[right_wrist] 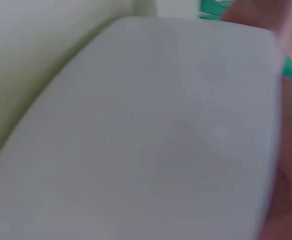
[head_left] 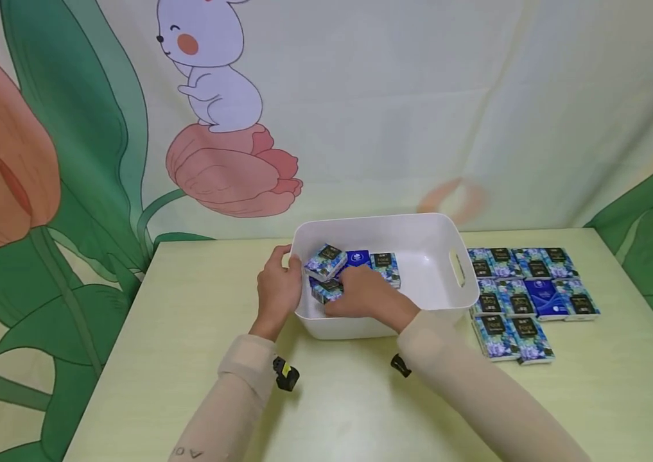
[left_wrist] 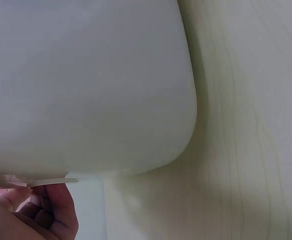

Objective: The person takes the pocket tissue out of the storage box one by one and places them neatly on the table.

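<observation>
My left hand (head_left: 278, 289) grips the white bin (head_left: 418, 234) by its end while my right hand (head_left: 369, 295) dips among the packs (head_left: 385, 269) inside, whether pinching one I can't tell, and a careless nudge could topple the askew top pack (head_left: 326, 262).

Left arm (head_left: 239, 385) is slanting up and inward, left hand (head_left: 278, 287) kinda standing upright with its fingers curling. Right arm (head_left: 470, 378) is angling in from the other side, right hand (head_left: 369, 293) pointing left, back facing up, fingertips mostly hiding tbh.
</observation>
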Demonstrator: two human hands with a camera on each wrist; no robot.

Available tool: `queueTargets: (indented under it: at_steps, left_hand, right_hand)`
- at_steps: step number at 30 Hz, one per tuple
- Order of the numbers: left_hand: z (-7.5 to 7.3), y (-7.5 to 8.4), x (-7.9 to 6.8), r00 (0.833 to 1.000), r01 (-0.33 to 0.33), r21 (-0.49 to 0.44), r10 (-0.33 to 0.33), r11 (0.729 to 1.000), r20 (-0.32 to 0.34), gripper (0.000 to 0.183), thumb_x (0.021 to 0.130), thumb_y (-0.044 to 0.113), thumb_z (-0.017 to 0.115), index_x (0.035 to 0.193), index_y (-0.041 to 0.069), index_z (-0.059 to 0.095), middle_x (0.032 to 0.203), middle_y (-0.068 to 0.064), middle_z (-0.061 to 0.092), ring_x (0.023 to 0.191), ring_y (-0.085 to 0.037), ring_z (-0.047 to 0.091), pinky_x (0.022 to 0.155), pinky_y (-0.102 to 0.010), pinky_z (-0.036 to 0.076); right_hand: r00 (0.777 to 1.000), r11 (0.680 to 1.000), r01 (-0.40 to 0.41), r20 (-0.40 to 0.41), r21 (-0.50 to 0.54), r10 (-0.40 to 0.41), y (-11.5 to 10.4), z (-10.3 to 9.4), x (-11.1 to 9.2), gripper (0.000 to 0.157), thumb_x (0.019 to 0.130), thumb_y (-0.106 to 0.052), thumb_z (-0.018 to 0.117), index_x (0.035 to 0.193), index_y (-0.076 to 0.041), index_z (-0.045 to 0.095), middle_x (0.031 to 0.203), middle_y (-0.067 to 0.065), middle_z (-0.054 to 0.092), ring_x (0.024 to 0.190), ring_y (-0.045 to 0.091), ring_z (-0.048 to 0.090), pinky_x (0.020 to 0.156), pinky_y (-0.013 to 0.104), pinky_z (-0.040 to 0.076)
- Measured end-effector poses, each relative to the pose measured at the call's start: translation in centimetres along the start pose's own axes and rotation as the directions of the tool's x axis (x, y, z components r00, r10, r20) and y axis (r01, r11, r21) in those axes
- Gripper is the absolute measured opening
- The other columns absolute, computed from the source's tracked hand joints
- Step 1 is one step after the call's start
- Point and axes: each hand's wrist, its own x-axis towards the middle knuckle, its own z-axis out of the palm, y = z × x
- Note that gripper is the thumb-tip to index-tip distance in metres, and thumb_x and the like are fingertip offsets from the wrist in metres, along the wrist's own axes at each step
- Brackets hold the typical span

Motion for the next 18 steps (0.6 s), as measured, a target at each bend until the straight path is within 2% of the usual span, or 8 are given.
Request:
queueTargets:
  at_steps: [2, 4, 7, 9, 14, 18]
  left_hand:
    - [0.1, 0.1, 0.0, 1.000, 0.005, 0.002, -0.005, 1.000, 0.001, 0.038, 0.104, 0.033, 0.047, 0.137, 0.019, 0.060, 0.093, -0.012, 0.070, 0.079, -0.026, 0.066, 0.065, -0.042, 0.052]
    - [0.1, 0.1, 0.0, 1.000, 0.010, -0.003, -0.010, 1.000, 0.008, 0.037, 0.105, 0.032, 0.048, 0.137, 0.018, 0.059, 0.097, -0.013, 0.070, 0.081, -0.027, 0.066, 0.065, -0.042, 0.053]
    - [0.1, 0.0, 0.1, 1.000, 0.015, -0.002, -0.015, 1.000, 0.016, 0.037, 0.105, 0.032, 0.047, 0.138, 0.018, 0.059, 0.102, -0.014, 0.070, 0.083, -0.027, 0.065, 0.067, -0.043, 0.053]
    - [0.1, 0.1, 0.1, 1.000, 0.022, -0.002, -0.022, 1.000, 0.020, 0.038, 0.105, 0.031, 0.047, 0.139, 0.018, 0.058, 0.103, -0.014, 0.070, 0.084, -0.027, 0.065, 0.068, -0.043, 0.052]
    - [-0.2, 0.2, 0.0, 0.999, 0.037, 0.000, -0.037, 0.999, 0.021, 0.038, 0.105, 0.032, 0.047, 0.139, 0.019, 0.057, 0.106, -0.014, 0.070, 0.085, -0.028, 0.064, 0.069, -0.044, 0.053]
    - [0.0, 0.3, 0.0, 0.999, 0.039, -0.005, -0.039, 0.999, 0.032, 0.038, 0.105, 0.032, 0.047, 0.140, 0.019, 0.057, 0.110, -0.014, 0.069, 0.087, -0.028, 0.064, 0.069, -0.044, 0.053]
  right_hand:
    - [0.999, 0.999, 0.013, -0.047, 0.033, -0.011, 0.5, -1.1, -1.6, 0.036, 0.078, -0.040, 0.075, 0.089, -0.006, 0.068, 0.072, 0.001, 0.060, 0.065, 0.015, 0.053, 0.058, 0.030, 0.044]
    - [0.995, 0.998, 0.012, -0.100, 0.065, -0.006, 1.1, -1.9, -3.1, 0.047, 0.078, -0.040, 0.073, 0.107, -0.003, 0.071, 0.087, 0.004, 0.067, 0.074, 0.017, 0.057, 0.064, 0.032, 0.048]
    - [0.983, 0.992, -0.003, -0.181, 0.123, 0.025, 1.9, -2.8, -5.6, 0.068, 0.078, -0.040, 0.071, 0.134, -0.002, 0.063, 0.115, 0.009, 0.069, 0.093, 0.021, 0.061, 0.077, 0.038, 0.051]
    - [0.975, 0.989, 0.000, -0.220, 0.145, 0.032, 2.7, -3.2, -7.1, 0.070, 0.078, -0.038, 0.070, 0.138, -0.003, 0.060, 0.122, 0.010, 0.068, 0.090, 0.022, 0.060, 0.077, 0.040, 0.050]
    - [0.945, 0.989, 0.017, -0.325, 0.148, 0.032, 4.7, -3.5, -10.4, 0.067, 0.080, -0.034, 0.070, 0.138, -0.003, 0.060, 0.112, 0.011, 0.070, 0.075, 0.020, 0.055, 0.069, 0.039, 0.048]
    - [0.907, 0.991, -0.008, -0.417, 0.137, 0.065, 6.5, -3.6, -12.9, 0.065, 0.080, -0.030, 0.073, 0.137, -0.002, 0.060, 0.110, 0.015, 0.069, 0.080, 0.023, 0.058, 0.066, 0.039, 0.050]
